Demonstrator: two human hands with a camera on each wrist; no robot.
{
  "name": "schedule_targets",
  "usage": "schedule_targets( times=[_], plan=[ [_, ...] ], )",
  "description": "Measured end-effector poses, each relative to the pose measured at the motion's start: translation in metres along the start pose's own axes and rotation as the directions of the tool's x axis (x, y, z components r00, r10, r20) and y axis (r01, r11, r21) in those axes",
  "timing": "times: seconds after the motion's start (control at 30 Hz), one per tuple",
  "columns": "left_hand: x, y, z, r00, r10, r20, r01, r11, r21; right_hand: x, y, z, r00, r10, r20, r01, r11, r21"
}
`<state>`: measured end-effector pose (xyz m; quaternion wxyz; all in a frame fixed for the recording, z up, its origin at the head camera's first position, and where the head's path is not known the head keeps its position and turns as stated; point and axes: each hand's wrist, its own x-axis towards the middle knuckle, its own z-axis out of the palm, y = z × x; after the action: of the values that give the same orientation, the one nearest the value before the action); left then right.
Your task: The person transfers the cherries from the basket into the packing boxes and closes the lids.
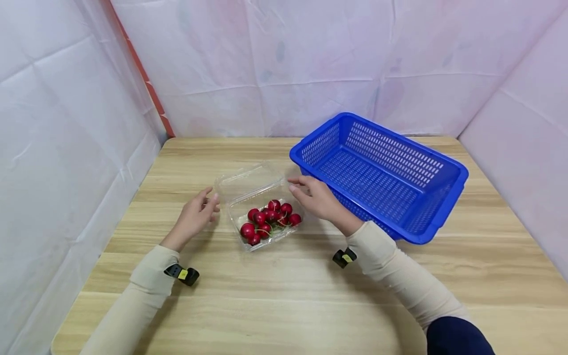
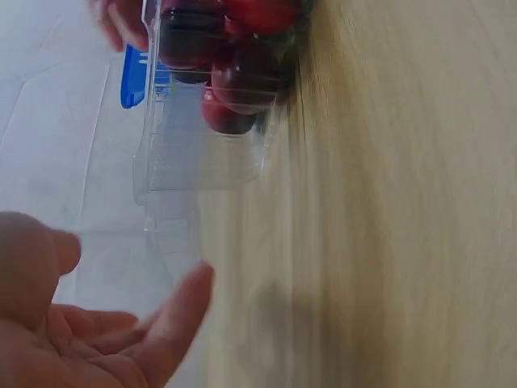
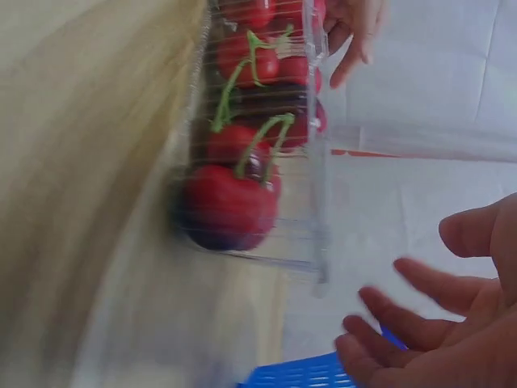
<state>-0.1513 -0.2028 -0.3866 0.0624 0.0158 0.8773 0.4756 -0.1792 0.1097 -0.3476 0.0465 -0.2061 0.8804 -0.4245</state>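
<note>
A clear plastic clamshell box (image 1: 237,209) stands on the table with its lid (image 1: 248,181) folded back. Inside lie several red cherries (image 1: 271,215), some with green stems. To the left of the box is my left hand (image 1: 196,215), its fingers loosely bent and holding nothing; the left wrist view shows a gap between this hand (image 2: 105,323) and the box wall. My right hand (image 1: 317,198) is at the box's back right corner, fingertips close to the hinge edge. In the right wrist view its fingers (image 3: 420,323) are spread and nothing is between them.
A blue plastic basket (image 1: 443,222) with slotted walls stands at the back right, just beyond my right hand. White sheeting (image 1: 310,64) hangs behind and along both sides of the wooden table (image 1: 275,310). Each wrist carries a small black camera (image 1: 188,276).
</note>
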Motion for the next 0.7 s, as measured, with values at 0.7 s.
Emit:
schedule_targets(
  times=[0.7],
  plan=[
    [0.009, -0.004, 0.000, 0.993, -0.003, 0.119, 0.064, 0.859, -0.509, 0.009, 0.018, 0.022, 0.922, 0.330, 0.201, -0.383, 0.713, 0.587]
  ],
)
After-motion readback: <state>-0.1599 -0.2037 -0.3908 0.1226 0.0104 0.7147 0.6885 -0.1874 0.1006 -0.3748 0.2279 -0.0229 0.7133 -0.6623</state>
